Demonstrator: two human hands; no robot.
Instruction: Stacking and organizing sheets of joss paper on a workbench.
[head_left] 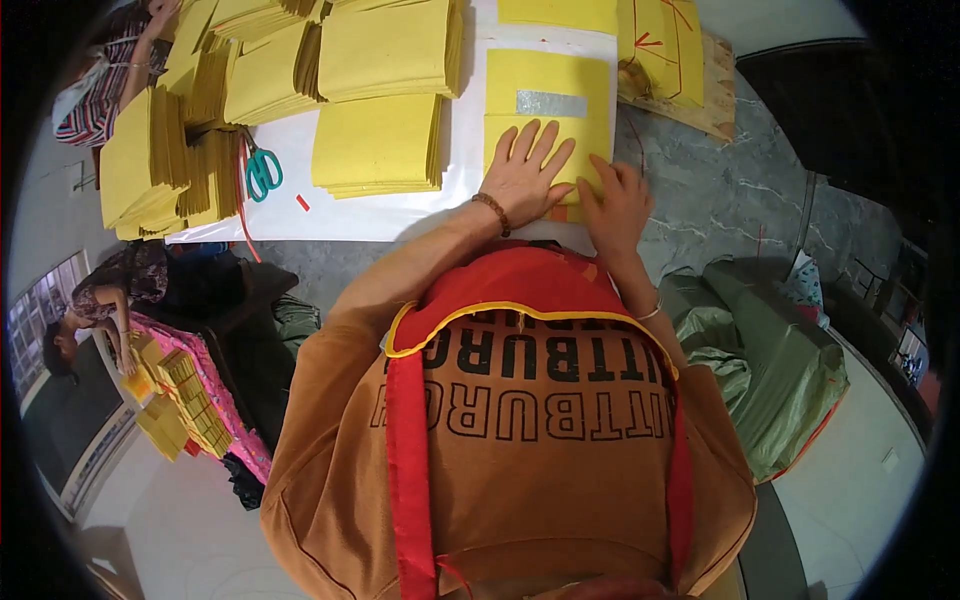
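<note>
A sheet or stack of yellow paper [500, 88] with a silver rectangle [552, 103] on it lies in front of me on the white-covered table. My left hand [525, 178] lies flat on its lower part, fingers spread, a beaded bracelet at the wrist. At the paper's right edge rests my right hand [618, 208], its fingers slightly bent and apart, thumb and forefinger touching the paper. Whether it pinches the edge is hard to make out. A small orange patch [562, 213] shows between the hands at the near edge.
Stacks of yellow paper [378, 145] fill the table's left side. Teal-handled scissors [262, 174] lie near a red strip [303, 203]. Tied yellow bundles [660, 45] sit on a wooden board [712, 100] at right. Another person [110, 300] handles yellow bundles at far left; green sacks [740, 360] stand right.
</note>
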